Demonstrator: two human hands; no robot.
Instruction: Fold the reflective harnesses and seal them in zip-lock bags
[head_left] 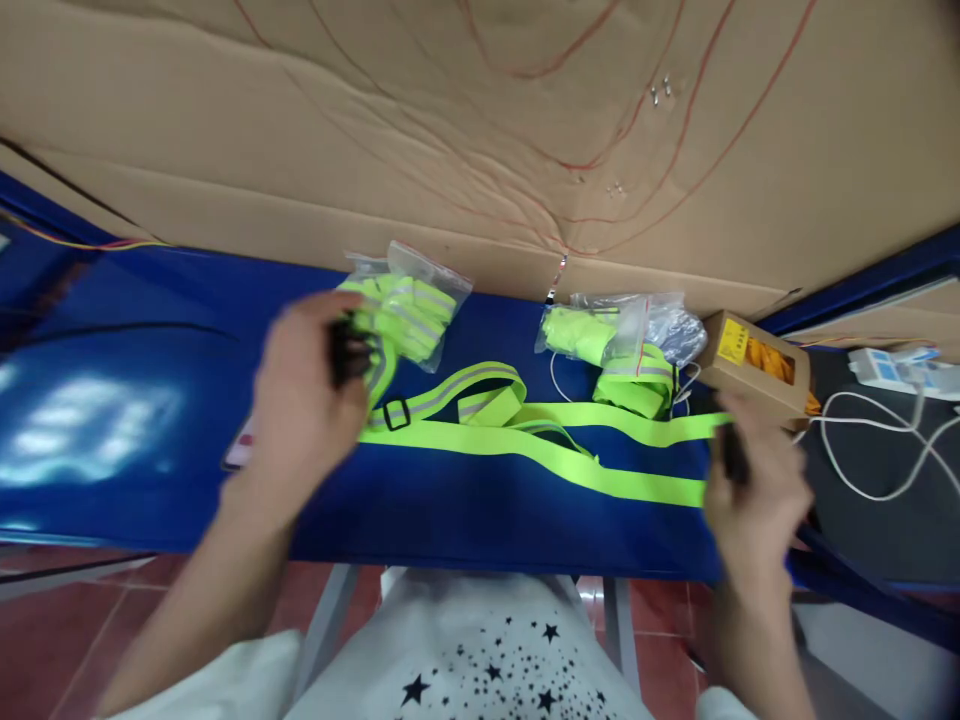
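A neon-yellow reflective strap belt [525,440] lies stretched across the blue table [135,420]. My left hand [304,400] is closed round its left end, with a black buckle piece showing at the fingers. At the right, my right hand [754,480] is closed on the other end, also with a dark clip. A black slider [396,413] sits on the strap near my left hand. Both hands are blurred by motion.
Two clear bags of folded neon straps lie behind: one bag [409,300] by my left hand, another bag [615,335] mid-right. A small cardboard box [757,365] with a yellow label, a white power strip [892,370] and white cables [870,450] sit right. Cardboard sheet [480,130] behind.
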